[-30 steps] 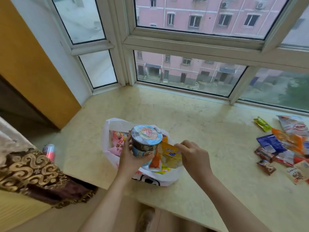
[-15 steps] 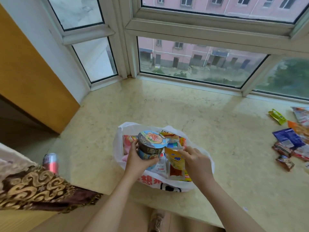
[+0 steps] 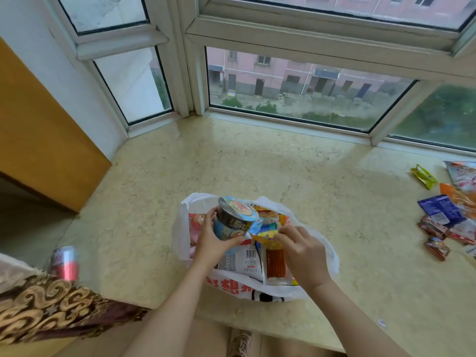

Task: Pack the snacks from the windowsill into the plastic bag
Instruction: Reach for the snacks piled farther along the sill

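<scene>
Both hands have sunk lower into the bag's mouth since a second ago, and the yellow packet that the right hand held up clear of the opening is now down among the contents.

Left hand (image 3: 215, 240) — fingers curled round the side of the noodle cup (image 3: 235, 219), thumb on the near wall. Cup tilted, lid leaning away to the right, its base already below the rim of the plastic bag (image 3: 180, 228). Not yet let go.

Right hand (image 3: 301, 251) — fingertips (image 3: 279, 234) pinching the top edge of the yellow snack packet (image 3: 268, 234), which lies just right of the cup and touches its lid. Below the knuckles, a long pack of red-orange sticks (image 3: 275, 261) sits upright in the bag; between the two wrists, a white pack with a barcode (image 3: 244, 258).

Bag stands open on the windowsill (image 3: 257, 163), directly under both hands, red printed characters on its near wall. It looks fairly full on the near side.

Well off to the right of the right hand, a loose scatter of snacks (image 3: 443, 210) lies on the sill — green, blue, orange and brown wrappers, not yet packed. Left of the left arm, a red can (image 3: 65, 262) beside patterned fabric.

Judgement: two items are nearly seated; the task is perhaps half done, with the right-hand pile the remaining work. Crowding may tip the cup.
</scene>
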### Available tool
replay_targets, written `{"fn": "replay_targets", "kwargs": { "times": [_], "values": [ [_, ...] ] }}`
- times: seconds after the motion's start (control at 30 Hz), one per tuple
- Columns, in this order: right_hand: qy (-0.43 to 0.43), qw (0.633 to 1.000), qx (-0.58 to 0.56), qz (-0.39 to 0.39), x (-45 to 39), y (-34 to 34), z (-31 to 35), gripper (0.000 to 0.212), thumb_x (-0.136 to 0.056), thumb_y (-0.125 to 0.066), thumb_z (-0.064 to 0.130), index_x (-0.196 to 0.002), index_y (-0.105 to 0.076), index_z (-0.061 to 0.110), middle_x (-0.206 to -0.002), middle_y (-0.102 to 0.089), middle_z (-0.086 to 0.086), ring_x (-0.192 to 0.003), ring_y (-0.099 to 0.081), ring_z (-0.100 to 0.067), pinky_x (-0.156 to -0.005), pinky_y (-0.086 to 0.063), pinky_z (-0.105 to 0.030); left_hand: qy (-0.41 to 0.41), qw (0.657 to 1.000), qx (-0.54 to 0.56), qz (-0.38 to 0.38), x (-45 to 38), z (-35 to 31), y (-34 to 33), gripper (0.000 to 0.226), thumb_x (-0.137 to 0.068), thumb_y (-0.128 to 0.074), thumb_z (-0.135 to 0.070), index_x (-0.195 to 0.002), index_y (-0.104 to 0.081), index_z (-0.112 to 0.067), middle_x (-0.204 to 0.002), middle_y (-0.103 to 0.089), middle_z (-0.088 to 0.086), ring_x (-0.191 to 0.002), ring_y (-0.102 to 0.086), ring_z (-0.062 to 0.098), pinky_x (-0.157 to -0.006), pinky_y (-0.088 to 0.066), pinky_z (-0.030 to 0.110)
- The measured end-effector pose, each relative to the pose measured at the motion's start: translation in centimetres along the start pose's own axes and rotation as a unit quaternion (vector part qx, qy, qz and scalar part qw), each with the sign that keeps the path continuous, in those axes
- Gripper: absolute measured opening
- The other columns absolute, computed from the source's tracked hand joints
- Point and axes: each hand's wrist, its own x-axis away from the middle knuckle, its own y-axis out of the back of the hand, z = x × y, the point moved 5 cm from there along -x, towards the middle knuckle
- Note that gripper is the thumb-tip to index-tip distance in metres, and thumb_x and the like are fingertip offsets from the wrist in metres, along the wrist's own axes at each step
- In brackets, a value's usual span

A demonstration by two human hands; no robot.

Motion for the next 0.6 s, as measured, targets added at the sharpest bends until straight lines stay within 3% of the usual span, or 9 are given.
{"fn": "replay_targets", "kwargs": {
  "times": [0.13, 0.27, 0.33, 0.5, 0.6],
  "values": [
    [0.037, 0.998, -0.009, 0.040, 3.1, -1.6, 0.2, 0.020, -0.077, -0.055, 0.000, -0.066, -0.063, 0.014, -0.080, -0.064, 0.000, -0.068, -0.062, -0.022, -0.046, -0.042, -0.026, 0.010, 0.999, -0.033, 0.014, 0.1, 1.4, 0.2, 0.097, -0.057, -0.090, -0.041, -0.134, -0.032, -0.044, -0.134, -0.045, -0.012, -0.121, -0.049, 0.008, -0.095, -0.051, 0.031],
    [0.036, 0.993, -0.022, 0.113, 4.3, -2.9, 0.5, 0.029, -0.053, -0.077, -0.008, -0.062, -0.060, 0.013, -0.085, -0.066, -0.002, -0.072, -0.063, -0.023, -0.039, -0.033, -0.021, 0.027, 0.999, -0.042, 0.006, 0.7, 2.4, 0.6, 0.104, -0.059, -0.089, -0.042, -0.141, -0.026, -0.040, -0.133, -0.038, -0.017, -0.120, -0.042, 0.004, -0.096, -0.047, 0.026],
    [0.028, 0.989, -0.030, 0.142, 4.7, -3.5, 0.7, 0.033, -0.048, -0.079, -0.008, -0.062, -0.059, 0.014, -0.087, -0.066, -0.003, -0.074, -0.062, -0.023, -0.038, -0.028, -0.020, 0.038, 0.999, -0.038, -0.003, 1.0, 2.9, 0.7, 0.109, -0.060, -0.089, -0.040, -0.146, -0.021, -0.036, -0.132, -0.034, -0.019, -0.122, -0.038, 0.003, -0.102, -0.045, 0.031],
    [0.029, 0.989, -0.036, 0.137, 4.0, -3.4, 1.6, 0.035, -0.046, -0.078, -0.010, -0.064, -0.061, 0.014, -0.088, -0.066, -0.004, -0.077, -0.062, -0.023, -0.038, -0.032, -0.023, 0.055, 0.997, -0.046, -0.013, 0.9, 3.9, 0.6, 0.114, -0.062, -0.087, -0.040, -0.149, -0.014, -0.032, -0.151, -0.030, -0.008, -0.138, -0.032, 0.013, -0.111, -0.037, 0.041],
    [-0.002, 0.989, -0.037, 0.146, 3.6, -3.9, 1.1, 0.037, -0.046, -0.079, -0.010, -0.069, -0.063, 0.014, -0.099, -0.068, -0.008, -0.083, -0.065, -0.026, -0.037, -0.035, -0.022, 0.062, 0.996, -0.066, -0.027, 0.1, 4.2, 0.6, 0.114, -0.064, -0.086, -0.039, -0.151, -0.013, -0.030, -0.153, -0.028, -0.002, -0.141, -0.028, 0.018, -0.113, -0.033, 0.043]
  ]
}}
